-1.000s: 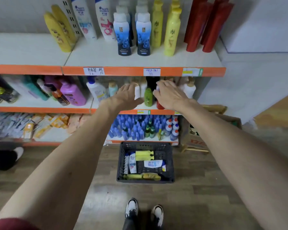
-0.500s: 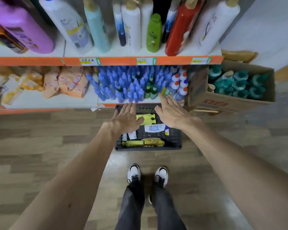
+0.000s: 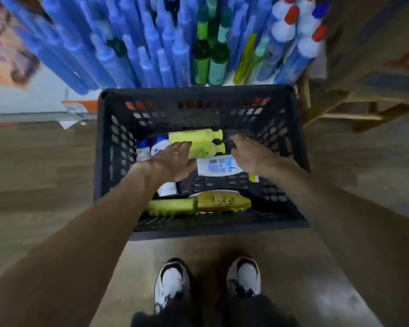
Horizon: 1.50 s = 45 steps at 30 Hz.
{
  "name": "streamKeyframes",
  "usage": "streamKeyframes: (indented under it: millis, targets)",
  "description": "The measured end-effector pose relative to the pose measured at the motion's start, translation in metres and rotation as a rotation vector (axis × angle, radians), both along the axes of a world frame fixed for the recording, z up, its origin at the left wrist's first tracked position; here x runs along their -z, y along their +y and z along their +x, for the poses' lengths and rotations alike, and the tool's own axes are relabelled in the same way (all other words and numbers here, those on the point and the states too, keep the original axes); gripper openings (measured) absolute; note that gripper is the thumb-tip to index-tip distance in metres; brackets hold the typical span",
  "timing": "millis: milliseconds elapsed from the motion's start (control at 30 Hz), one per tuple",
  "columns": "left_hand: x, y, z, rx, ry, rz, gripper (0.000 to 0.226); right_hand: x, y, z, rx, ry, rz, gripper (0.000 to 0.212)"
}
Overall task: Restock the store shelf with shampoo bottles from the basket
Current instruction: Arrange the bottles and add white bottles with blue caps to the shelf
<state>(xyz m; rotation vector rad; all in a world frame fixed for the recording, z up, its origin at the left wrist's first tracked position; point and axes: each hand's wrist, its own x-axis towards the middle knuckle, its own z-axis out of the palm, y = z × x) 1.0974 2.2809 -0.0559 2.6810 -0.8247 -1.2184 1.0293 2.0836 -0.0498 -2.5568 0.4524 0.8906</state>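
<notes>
Black perforated plastic basket (image 3: pixel 109 149) holding two lime-yellow shampoo bottles (image 3: pixel 198 142) far, white blue-labelled bottle (image 3: pixel 219 166) centre, golden bottle (image 3: pixel 222 201) near, left hand (image 3: pixel 172 161), right hand (image 3: pixel 250 154) above them, fingers loose, gripping nothing, blue shelf bottles (image 3: pixel 132 48) beyond far rim.

A shop — a shelf (image 3: pixel 33 100) crammed with identical blue bottles (image 3: pixel 151 55), a black basket (image 3: pixel 109 147) on the floor (image 3: pixel 45 173).
</notes>
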Motion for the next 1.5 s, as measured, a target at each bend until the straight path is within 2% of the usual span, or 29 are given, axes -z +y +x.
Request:
streamKeyframes:
  millis: [133,267,400,600,800,867,967,1000,1167,1367,1500]
  targets:
    - [0.091,-0.001,0.028,-0.017,-0.087,-0.001,0.07,0.095,-0.01,0.018,0.026,-0.042,0.011,0.045]
    - [0.135,-0.01,0.053,-0.025,-0.146,-0.019,0.069,0.148,-0.025,0.039,0.054,-0.112,-0.006,0.039]
    - [0.139,-0.023,0.066,-0.027,-0.201,-0.023,0.062,0.157,-0.028,0.044,0.067,-0.143,-0.001,0.037]
    - [0.139,-0.032,0.069,-0.01,-0.251,0.075,0.056,0.155,-0.027,0.047,0.114,-0.048,0.08,0.038]
    - [0.174,-0.039,0.073,0.008,-0.431,0.073,0.048,0.182,-0.029,0.051,0.161,-0.064,0.162,0.041]
    - [0.177,-0.037,0.075,-0.011,-0.369,0.067,0.044,0.186,-0.028,0.05,0.189,-0.093,0.19,0.034]
    - [0.177,-0.036,0.069,-0.039,-0.085,0.122,0.069,0.188,-0.027,0.047,0.183,-0.076,0.197,0.025]
    - [0.178,-0.037,0.065,-0.043,-0.042,0.131,0.073,0.188,-0.027,0.047,0.156,-0.053,0.203,0.027]
    - [0.183,-0.041,0.054,-0.17,-0.052,0.096,0.069,0.189,-0.03,0.044,0.039,0.024,0.166,0.045]
    - [0.165,-0.038,0.049,-0.296,0.049,0.017,0.054,0.171,-0.035,0.039,0.007,-0.043,0.181,0.041]
    - [0.145,-0.031,0.047,-0.305,-0.044,0.018,0.052,0.138,-0.032,0.039,0.003,-0.072,0.189,0.042]
